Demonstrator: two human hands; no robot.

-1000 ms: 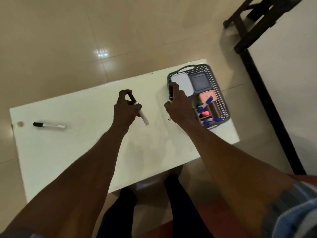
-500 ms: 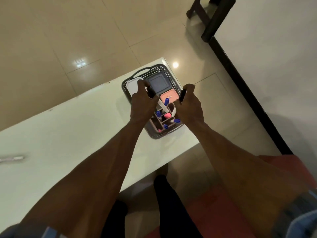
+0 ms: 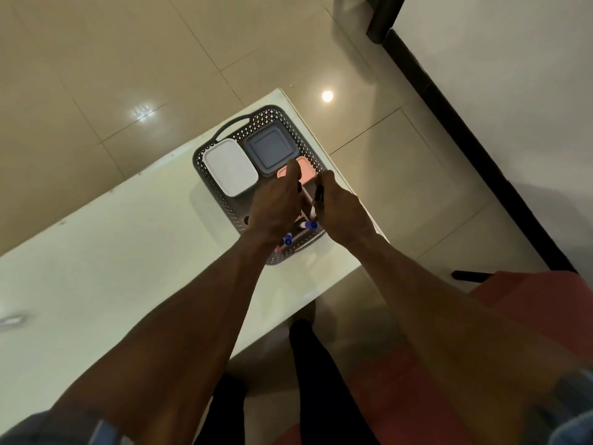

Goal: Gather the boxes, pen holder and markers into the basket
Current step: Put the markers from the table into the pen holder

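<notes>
A grey perforated basket point(image 3: 208, 149) stands at the table's far right end. Inside lie a white box point(image 3: 229, 167), a grey box point(image 3: 268, 149) and a pink box point(image 3: 306, 171). The pen holder in the basket's near half is mostly hidden under my hands; blue-capped markers point(image 3: 310, 225) stick out of it. My left hand point(image 3: 274, 207) holds a white black-capped marker over the holder. My right hand point(image 3: 340, 213) grips another black-capped marker point(image 3: 318, 194), its tip pointing down into the holder. One more marker point(image 3: 11, 321) lies blurred at the table's far left.
The white table point(image 3: 128, 252) ends just right of the basket. A dark skirting line point(image 3: 481, 155) and white wall run along the right. A red seat point(image 3: 529, 303) is below right, and my dark-trousered legs are under the table edge.
Both hands carried their markers rightward from the table's middle to the basket and now hold them over the pen holder. The view has swung right with them.
</notes>
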